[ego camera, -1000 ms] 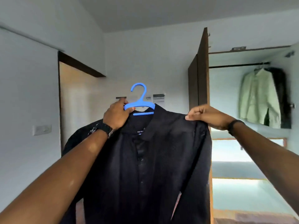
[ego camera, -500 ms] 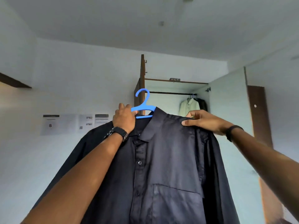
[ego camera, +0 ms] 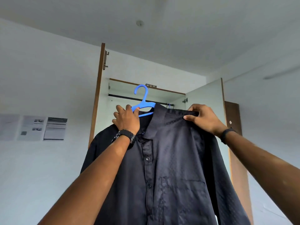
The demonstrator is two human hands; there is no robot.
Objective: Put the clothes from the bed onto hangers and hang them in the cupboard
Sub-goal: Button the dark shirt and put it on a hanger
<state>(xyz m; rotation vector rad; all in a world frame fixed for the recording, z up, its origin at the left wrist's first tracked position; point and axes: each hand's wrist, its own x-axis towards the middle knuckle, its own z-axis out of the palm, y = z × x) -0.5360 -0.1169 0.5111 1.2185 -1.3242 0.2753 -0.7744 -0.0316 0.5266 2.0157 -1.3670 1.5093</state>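
Holding blue hanger (ego camera: 143, 106) in left grip (ego camera: 127, 119); right grip (ego camera: 204, 119) pinching shirt (ego camera: 170, 168) shoulder

A dark button-up shirt (ego camera: 170, 168) hangs on a blue plastic hanger (ego camera: 142, 104), before the open wooden cupboard (ego camera: 203, 98). The hanger's hook lies just before the cupboard's dark metal rail (ego camera: 123, 97). Printed paper notices (ego camera: 34, 128) are on the wall left of the cupboard.

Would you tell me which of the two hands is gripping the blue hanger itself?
The left hand, the one with the watch, grips the blue hanger near its neck; the right hand only pinches the dark shirt at its shoulder.
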